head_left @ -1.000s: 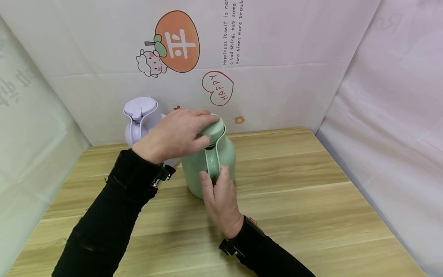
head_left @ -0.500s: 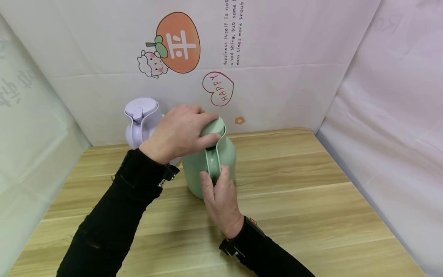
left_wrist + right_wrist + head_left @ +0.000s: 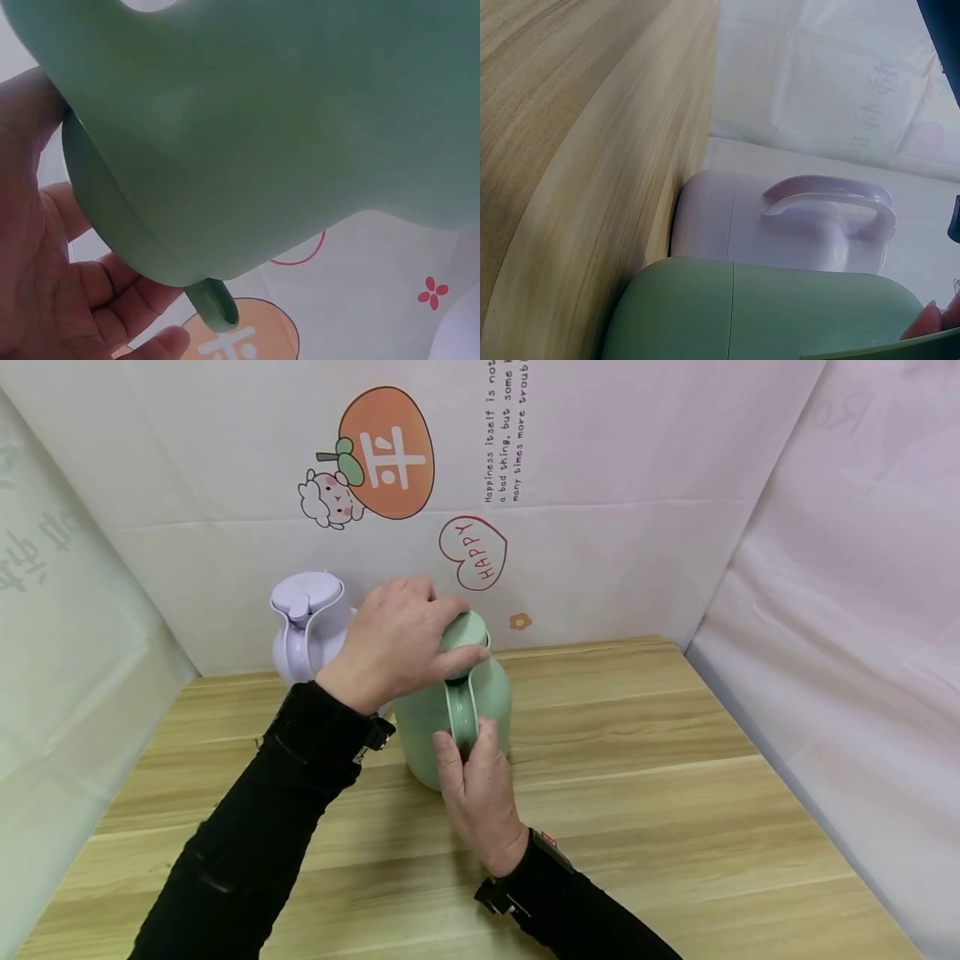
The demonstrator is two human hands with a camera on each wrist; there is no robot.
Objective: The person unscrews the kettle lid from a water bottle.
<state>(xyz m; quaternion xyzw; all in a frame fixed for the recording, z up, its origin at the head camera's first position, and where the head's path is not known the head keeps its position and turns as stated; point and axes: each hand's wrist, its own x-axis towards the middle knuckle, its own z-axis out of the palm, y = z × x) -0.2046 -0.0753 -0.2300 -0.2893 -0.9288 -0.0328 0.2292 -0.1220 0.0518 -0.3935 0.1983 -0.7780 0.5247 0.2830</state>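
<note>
Green jug (image 3: 424, 722) upright, long axis vertical, handle (image 3: 462, 708) nearside.

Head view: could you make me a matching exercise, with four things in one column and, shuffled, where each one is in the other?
Things:
1. lilac jug
2. green handle
3. heart
4. green lid

Places:
A. held from above by the left grip
B. farthest left of the four
C. held by the right grip
D. printed on the backdrop

Right pairs: 1-B, 2-C, 3-D, 4-A
</note>
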